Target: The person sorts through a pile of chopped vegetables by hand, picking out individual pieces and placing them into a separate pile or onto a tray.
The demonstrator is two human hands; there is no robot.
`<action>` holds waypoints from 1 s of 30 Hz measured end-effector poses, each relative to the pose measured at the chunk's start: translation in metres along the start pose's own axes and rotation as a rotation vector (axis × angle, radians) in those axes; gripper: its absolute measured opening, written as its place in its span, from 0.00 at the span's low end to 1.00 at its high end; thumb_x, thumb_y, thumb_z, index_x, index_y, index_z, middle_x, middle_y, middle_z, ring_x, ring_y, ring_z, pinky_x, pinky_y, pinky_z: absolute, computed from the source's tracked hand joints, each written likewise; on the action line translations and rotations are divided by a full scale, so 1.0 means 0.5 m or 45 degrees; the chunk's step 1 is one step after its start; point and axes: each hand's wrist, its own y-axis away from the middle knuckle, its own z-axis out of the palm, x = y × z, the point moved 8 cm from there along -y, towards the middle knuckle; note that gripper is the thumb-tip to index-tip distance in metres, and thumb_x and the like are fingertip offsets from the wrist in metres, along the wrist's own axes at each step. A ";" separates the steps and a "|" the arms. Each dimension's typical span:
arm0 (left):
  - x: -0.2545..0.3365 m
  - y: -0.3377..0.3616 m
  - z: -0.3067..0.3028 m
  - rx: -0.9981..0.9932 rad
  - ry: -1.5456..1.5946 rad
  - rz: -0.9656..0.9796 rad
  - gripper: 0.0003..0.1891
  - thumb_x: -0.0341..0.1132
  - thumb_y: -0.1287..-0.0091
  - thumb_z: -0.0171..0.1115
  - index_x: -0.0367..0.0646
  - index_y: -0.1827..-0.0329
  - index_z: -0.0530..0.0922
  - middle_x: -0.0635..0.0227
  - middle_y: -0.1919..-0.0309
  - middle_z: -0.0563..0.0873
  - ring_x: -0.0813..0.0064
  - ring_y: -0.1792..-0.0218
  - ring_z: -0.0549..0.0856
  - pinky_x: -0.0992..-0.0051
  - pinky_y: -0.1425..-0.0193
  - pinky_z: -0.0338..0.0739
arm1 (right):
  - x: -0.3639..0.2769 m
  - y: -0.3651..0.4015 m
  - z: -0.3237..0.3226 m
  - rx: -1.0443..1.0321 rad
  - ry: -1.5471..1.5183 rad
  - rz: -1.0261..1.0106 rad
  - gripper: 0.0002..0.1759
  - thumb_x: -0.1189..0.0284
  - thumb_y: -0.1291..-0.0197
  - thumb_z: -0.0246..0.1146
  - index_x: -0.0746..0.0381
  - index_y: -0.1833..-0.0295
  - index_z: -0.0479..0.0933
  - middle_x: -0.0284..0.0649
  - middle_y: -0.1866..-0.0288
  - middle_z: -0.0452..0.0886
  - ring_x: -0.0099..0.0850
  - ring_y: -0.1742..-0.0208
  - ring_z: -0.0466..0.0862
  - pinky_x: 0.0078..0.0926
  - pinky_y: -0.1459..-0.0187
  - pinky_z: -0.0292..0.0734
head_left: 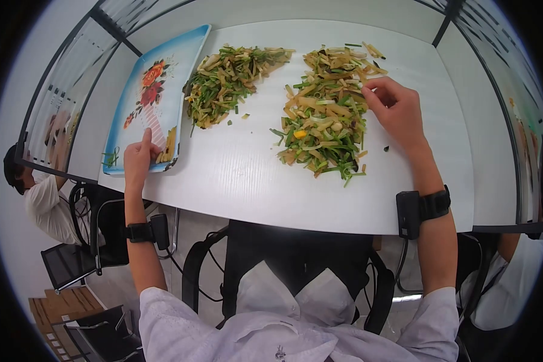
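1. One shallow tray (184,60), blue-edged with a red and orange flower print, sits at the left of the white table (235,187).
2. Tray contents, two small lots: green strips (110,158) in the near left corner; yellowish strips (171,143) along the near right corner. Most of the tray floor is visible.
3. Left hand (139,160): over the tray's near end, index finger extended, other fingers curled, beside the yellowish strips. Cannot tell whether it grips anything.
4. Right hand (399,111): at the right edge of the right pile, thumb and index tips brought close together. Cannot tell if a strip is pinched between them.
5. Two heaps of mixed green and yellowish cuttings lie directly on the table: left pile (226,84) just beside the tray, right pile (326,117) well apart from it, with one bright yellow piece (300,134).
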 end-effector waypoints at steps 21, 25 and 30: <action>0.415 0.226 0.178 -0.112 -0.094 0.928 0.05 0.34 0.39 0.70 0.46 0.63 0.86 0.72 0.72 0.86 0.78 0.81 0.77 0.76 0.74 0.70 | 0.000 0.002 0.003 -0.021 -0.013 0.019 0.04 0.74 0.40 0.69 0.62 0.60 0.83 0.32 0.78 0.82 0.16 0.78 0.78 0.17 0.73 0.71; 0.436 0.208 0.258 -0.461 -0.037 0.891 0.07 0.38 0.41 0.72 0.49 0.63 0.86 0.74 0.74 0.84 0.79 0.82 0.77 0.77 0.74 0.70 | -0.005 0.001 0.000 -0.005 -0.006 0.006 0.05 0.73 0.40 0.69 0.62 0.60 0.83 0.32 0.78 0.82 0.17 0.78 0.78 0.17 0.72 0.71; 0.425 0.225 0.281 -0.420 0.160 1.052 0.07 0.34 0.47 0.74 0.48 0.66 0.86 0.74 0.79 0.81 0.79 0.80 0.78 0.78 0.74 0.70 | -0.008 0.003 0.004 -0.029 0.010 0.021 0.05 0.72 0.39 0.69 0.62 0.60 0.84 0.32 0.78 0.82 0.18 0.78 0.78 0.17 0.72 0.72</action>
